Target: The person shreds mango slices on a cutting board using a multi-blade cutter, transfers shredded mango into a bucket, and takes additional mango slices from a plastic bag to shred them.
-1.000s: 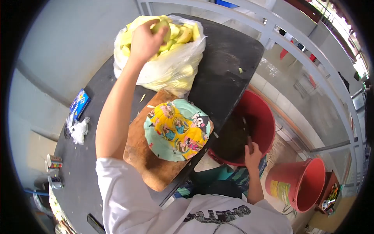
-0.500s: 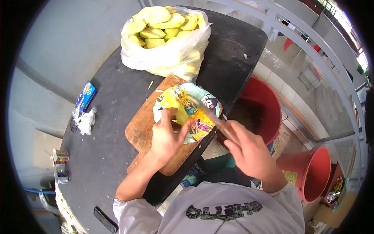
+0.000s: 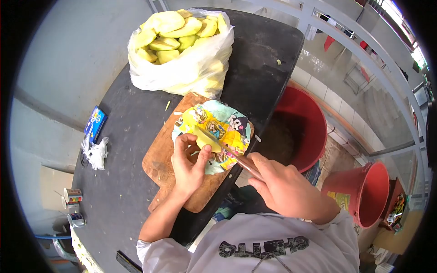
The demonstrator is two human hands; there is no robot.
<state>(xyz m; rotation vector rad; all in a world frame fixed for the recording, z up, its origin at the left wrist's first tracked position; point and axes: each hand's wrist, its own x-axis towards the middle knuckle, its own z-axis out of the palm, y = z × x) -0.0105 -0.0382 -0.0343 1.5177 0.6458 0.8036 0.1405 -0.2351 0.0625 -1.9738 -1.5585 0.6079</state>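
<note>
My left hand (image 3: 189,166) pinches a piece of peeled mango (image 3: 207,140) between thumb and fingers, its flesh pale yellow-green. My right hand (image 3: 284,182) is closed round a knife (image 3: 246,164) whose blade points up and left, its tip close to the mango; whether they touch I cannot tell. Under both lies a round, cartoon-printed cloth or mat (image 3: 239,132) in yellow and mint. It rests on a wooden cutting board (image 3: 157,157) at the edge of the black table. Behind the board stands a white plastic bag (image 3: 186,77) heaped with peeled mangoes (image 3: 182,29).
A large red bucket (image 3: 318,123) stands below the table edge on the right, with another red bucket (image 3: 375,195) nearer. Along the table's left side are a blue packet (image 3: 94,123), a crumpled plastic bag (image 3: 97,154), cups (image 3: 73,195) and a phone (image 3: 128,262).
The knife has come back down and nearer the mango, its blade no longer smeared by motion. The mango piece has tilted in my left hand. The whole view has shifted slightly.
</note>
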